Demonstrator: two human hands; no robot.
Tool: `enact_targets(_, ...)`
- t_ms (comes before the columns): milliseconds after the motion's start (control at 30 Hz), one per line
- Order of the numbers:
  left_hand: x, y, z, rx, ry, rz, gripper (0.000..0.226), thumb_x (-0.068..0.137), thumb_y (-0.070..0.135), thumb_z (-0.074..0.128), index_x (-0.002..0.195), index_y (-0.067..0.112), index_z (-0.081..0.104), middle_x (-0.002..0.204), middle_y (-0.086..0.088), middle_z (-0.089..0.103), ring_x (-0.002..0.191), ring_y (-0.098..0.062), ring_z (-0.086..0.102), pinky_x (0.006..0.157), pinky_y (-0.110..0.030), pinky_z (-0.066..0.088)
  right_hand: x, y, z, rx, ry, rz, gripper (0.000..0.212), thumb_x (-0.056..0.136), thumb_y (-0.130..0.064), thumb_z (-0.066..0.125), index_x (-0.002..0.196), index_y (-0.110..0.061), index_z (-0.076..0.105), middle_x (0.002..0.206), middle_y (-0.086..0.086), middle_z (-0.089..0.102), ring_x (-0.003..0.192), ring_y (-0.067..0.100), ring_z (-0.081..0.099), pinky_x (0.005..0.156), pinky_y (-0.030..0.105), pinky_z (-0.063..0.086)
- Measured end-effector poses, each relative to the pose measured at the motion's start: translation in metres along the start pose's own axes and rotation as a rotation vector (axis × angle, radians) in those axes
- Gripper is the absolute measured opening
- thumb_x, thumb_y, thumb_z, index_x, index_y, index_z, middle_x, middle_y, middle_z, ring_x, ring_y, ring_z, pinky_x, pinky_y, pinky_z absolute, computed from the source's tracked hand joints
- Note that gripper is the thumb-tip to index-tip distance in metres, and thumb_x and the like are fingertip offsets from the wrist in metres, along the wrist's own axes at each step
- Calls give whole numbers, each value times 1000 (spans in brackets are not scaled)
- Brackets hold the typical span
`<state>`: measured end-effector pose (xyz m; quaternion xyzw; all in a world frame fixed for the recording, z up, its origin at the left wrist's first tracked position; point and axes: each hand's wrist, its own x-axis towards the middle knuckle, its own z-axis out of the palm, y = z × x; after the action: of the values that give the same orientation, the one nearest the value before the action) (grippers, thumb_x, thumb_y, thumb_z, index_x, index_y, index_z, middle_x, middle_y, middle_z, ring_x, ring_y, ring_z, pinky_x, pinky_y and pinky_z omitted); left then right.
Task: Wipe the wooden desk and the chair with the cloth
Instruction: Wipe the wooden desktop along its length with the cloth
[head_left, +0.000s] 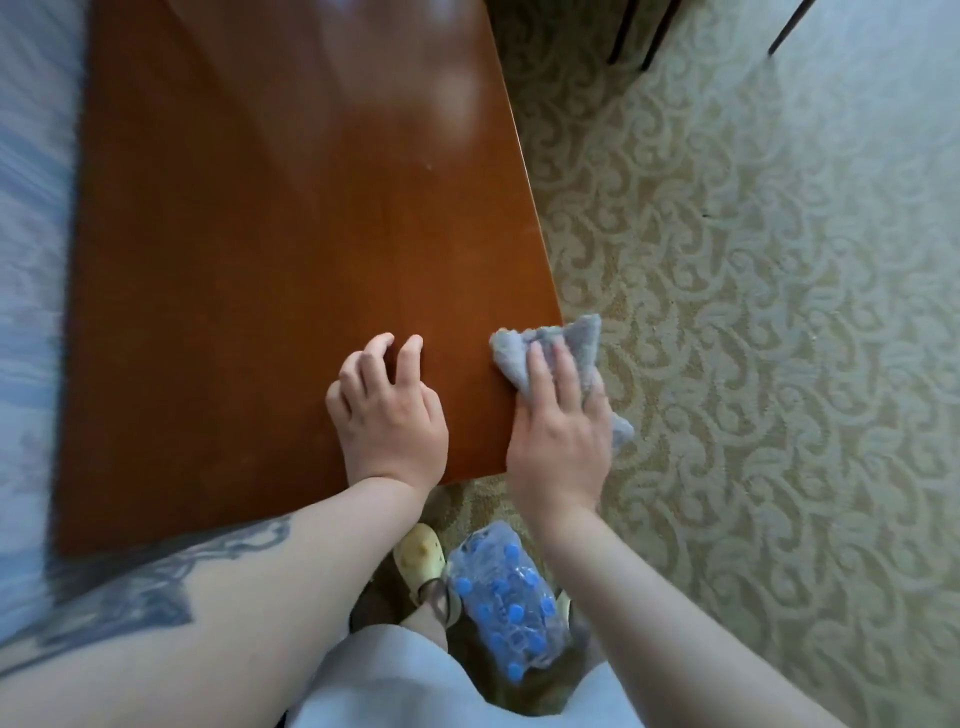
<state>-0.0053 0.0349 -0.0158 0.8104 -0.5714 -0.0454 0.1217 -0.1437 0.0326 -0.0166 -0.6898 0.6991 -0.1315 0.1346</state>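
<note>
Your right hand (558, 415) lies palm down on the grey cloth (556, 364) at the near right corner of the wooden desk (291, 249), fingers stretched out nearly straight and pressing the cloth flat against the desk top; whether the thumb curls under the fabric you cannot tell, since the hand covers it. The cloth is bunched, part of it lying on the desk and part of it hanging off the desk's right edge over the carpet (753, 322), with one corner poking out past your wrist side. Your left hand (387, 410) rests on the desk just left of the cloth, not touching it, with its fingers bent and the fingertips down on the wood, holding nothing. The desk top is glossy reddish brown, with pale reflections toward its far end. Left of the desk runs a pale bluish blurred surface. Below the desk's near edge, on the floor, sits a shrink-wrapped pack of bottles (506, 597) with blue caps, and beside it a foot in a yellowish clog (421, 558). Beyond the desk's far right corner, dark thin furniture legs (631, 34) stand on the carpet; whether they belong to the chair cannot be told
</note>
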Motion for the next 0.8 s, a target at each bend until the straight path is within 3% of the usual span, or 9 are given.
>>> enact_targets(100, 2, 2, 0, 2, -9, -6, 48, 89, 25, 28, 129, 18, 54, 133, -13, 49, 122, -31, 37, 97, -51, 35, -16, -17, 7, -76, -166, -411, 52, 101, -32, 36, 152, -23, 33, 158, -4, 29, 150, 28, 12, 120, 48, 10)
enact_targets(200, 0, 1, -1, 3, 1, -12, 45, 89, 22, 36, 130, 18, 55, 133, -13, 50, 123, -32, 38, 97, -52, 35, 45, 5, -5, -95, -238, -725, 49, 102, -33, 35, 151, -27, 34, 157, -7, 31, 150, 23, 13, 122, 44, 8)
enact_targets(367, 1, 4, -3, 30, 13, -42, 45, 89, 24, 37, 128, 20, 59, 130, -9, 54, 120, -31, 45, 95, -51, 38, 38, 8, -6, -45, -205, -554, 52, 100, -28, 42, 151, -23, 35, 157, -5, 32, 150, 26, 12, 121, 45, 8)
enact_targets(433, 2, 5, -3, 33, 1, -45, 46, 88, 23, 35, 127, 18, 59, 130, -9, 54, 120, -31, 45, 95, -53, 39, 31, 11, -7, -38, -299, -772, 54, 98, -25, 45, 150, -21, 36, 157, -4, 32, 150, 27, 12, 122, 46, 7)
enact_targets(500, 2, 5, -1, 26, 7, -47, 45, 86, 22, 35, 125, 17, 57, 130, -10, 53, 119, -32, 44, 94, -55, 40, 70, 21, -9, -52, -390, -1087, 50, 98, -26, 43, 147, -21, 41, 154, -4, 38, 148, 27, 18, 121, 45, 11)
enact_targets(567, 1, 6, 0, 19, 26, -50, 44, 86, 21, 37, 125, 17, 56, 130, -10, 52, 120, -33, 44, 95, -55, 38, 119, 24, -9, -77, -421, -1253, 49, 99, -28, 39, 148, -23, 40, 153, -6, 39, 148, 25, 21, 120, 44, 13)
enact_targets(700, 2, 5, -1, 4, 25, -47, 43, 90, 21, 38, 128, 17, 59, 131, -8, 51, 122, -32, 43, 99, -51, 32, 125, 19, -12, -34, -274, -812, 51, 101, -24, 44, 151, -22, 35, 155, -6, 36, 149, 25, 15, 121, 44, 11)
enact_targets(733, 3, 4, 0, 4, 26, -44, 43, 90, 21, 38, 127, 17, 60, 131, -9, 52, 122, -32, 44, 99, -51, 32, 110, 18, -11, -19, -259, -783, 52, 100, -23, 45, 151, -21, 34, 155, -5, 36, 149, 26, 15, 121, 44, 11)
enact_targets(800, 2, 2, 1, 4, 39, -32, 44, 88, 20, 40, 126, 14, 61, 130, -9, 53, 120, -32, 46, 99, -51, 32, 93, 17, -9, -19, -313, -937, 53, 98, -21, 46, 151, -19, 35, 155, -5, 36, 149, 28, 15, 120, 45, 11)
